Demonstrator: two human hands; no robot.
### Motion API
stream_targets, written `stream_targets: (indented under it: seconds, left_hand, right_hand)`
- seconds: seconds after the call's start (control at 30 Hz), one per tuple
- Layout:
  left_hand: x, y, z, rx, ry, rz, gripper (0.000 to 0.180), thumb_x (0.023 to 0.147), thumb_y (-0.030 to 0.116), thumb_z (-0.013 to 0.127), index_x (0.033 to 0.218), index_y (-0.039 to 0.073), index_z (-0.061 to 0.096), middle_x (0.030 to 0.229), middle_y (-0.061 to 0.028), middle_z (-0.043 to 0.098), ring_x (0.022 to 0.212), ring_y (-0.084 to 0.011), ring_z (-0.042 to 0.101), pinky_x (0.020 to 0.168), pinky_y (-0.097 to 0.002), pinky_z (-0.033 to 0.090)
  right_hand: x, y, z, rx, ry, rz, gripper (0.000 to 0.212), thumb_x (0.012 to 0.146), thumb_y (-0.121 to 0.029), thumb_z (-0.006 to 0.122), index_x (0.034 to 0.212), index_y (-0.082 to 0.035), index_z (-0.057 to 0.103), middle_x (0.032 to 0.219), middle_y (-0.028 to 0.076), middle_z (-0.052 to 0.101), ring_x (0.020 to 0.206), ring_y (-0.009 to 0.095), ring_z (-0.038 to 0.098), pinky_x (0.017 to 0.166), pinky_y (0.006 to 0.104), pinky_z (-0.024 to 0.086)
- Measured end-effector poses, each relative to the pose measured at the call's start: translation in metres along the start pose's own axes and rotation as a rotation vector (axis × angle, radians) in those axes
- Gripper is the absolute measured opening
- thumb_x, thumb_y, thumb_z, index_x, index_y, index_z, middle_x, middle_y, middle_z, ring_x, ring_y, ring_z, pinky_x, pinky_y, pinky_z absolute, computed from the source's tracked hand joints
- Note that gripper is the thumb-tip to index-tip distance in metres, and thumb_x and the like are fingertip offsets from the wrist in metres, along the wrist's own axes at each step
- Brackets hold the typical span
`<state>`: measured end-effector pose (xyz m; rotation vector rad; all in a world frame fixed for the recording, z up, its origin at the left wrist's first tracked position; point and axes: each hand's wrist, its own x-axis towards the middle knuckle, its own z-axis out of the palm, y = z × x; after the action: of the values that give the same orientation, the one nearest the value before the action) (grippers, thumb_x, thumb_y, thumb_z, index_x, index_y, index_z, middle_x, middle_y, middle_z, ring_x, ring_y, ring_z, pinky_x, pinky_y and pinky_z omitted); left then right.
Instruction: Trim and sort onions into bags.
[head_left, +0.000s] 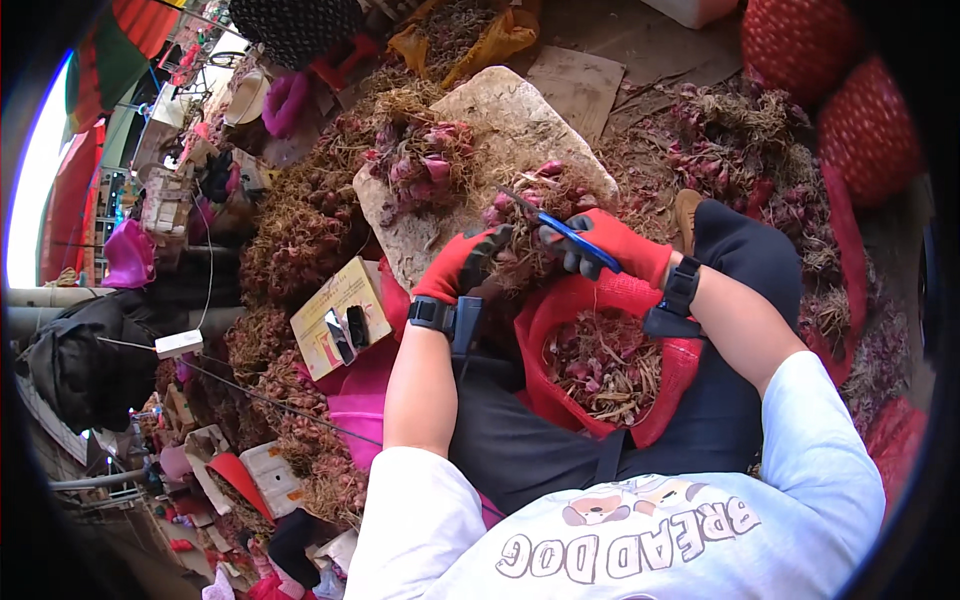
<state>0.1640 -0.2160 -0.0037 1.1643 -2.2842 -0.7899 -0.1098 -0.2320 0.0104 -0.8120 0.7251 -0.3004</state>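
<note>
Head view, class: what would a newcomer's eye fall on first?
Probably the right hand near the centre, in a red-and-dark glove, gripping a blue-handled cutting tool. Left of it, the left hand, gloved alike, meets a bunch of purple-red bulbs with dry brown roots. Below gapes a bright red mesh sack between the person's legs.

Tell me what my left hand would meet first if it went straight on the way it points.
Your left hand would probably meet the bunch of onions right ahead of it; depth is unclear, so they may already touch.
</note>
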Motion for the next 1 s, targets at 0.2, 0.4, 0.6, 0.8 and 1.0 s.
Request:
stream_targets:
  seconds: [0.2, 0.4, 0.6, 0.8, 1.0]
  left_hand:
    - [0.014, -0.017, -0.007, -0.765, 0.313, -0.625, 0.024, 0.088, 0.01, 0.05, 0.106, 0.003, 0.064, 0.104, -0.001, 0.063, 0.083, -0.0109, 0.057, 0.076, -0.0254, 0.044]
    - [-0.004, -0.003, -0.008, 0.116, 0.133, -0.268, 0.042, 0.084, 0.01, 0.056, 0.125, 0.008, 0.049, 0.101, -0.0105, 0.063, 0.083, -0.0289, 0.061, 0.073, -0.0355, 0.048]
    - [-0.016, -0.015, 0.001, 0.378, 0.19, -0.088, 0.066, 0.075, 0.011, 0.065, 0.135, 0.009, 0.038, 0.108, -0.0156, 0.06, 0.092, -0.0375, 0.058, 0.076, -0.0403, 0.048]
    - [-0.012, -0.009, -0.001, 0.155, 0.222, -0.113, 0.054, 0.08, 0.01, 0.061, 0.131, 0.005, 0.042, 0.103, -0.0172, 0.06, 0.089, -0.0367, 0.058, 0.076, -0.0391, 0.048]
    - [0.008, 0.036, -0.002, -0.515, 0.338, -0.759, 0.03, 0.093, 0.033, 0.052, 0.091, 0.004, 0.059, 0.075, -0.0085, 0.056, 0.068, -0.0189, 0.049, 0.065, -0.0342, 0.041]
  right_hand:
    - [0.018, -0.012, 0.017, -0.062, 0.181, -0.044, 0.02, 0.088, -0.033, 0.061, 0.085, -0.014, 0.057, 0.058, -0.009, 0.045, 0.044, 0.0, 0.038, 0.037, 0.0156, 0.028]
    - [0.011, 0.0, 0.019, 0.39, -0.18, -0.094, 0.016, 0.089, -0.03, 0.06, 0.089, -0.014, 0.059, 0.06, -0.009, 0.047, 0.044, -0.001, 0.041, 0.039, 0.0152, 0.032]
    - [-0.036, 0.016, 0.062, 0.135, 0.072, 0.211, 0.047, 0.086, -0.051, 0.055, 0.093, -0.004, 0.057, 0.058, 0.0, 0.053, 0.042, 0.011, 0.052, 0.04, 0.0255, 0.043]
    - [-0.019, 0.04, 0.056, 0.145, 0.096, 0.2, 0.058, 0.082, -0.055, 0.059, 0.087, 0.003, 0.058, 0.06, 0.01, 0.057, 0.043, 0.02, 0.057, 0.04, 0.0321, 0.047]
    - [-0.011, 0.041, 0.067, 0.266, 0.184, 0.121, 0.055, 0.083, -0.054, 0.058, 0.084, 0.001, 0.059, 0.057, 0.008, 0.056, 0.041, 0.017, 0.055, 0.038, 0.0298, 0.045]
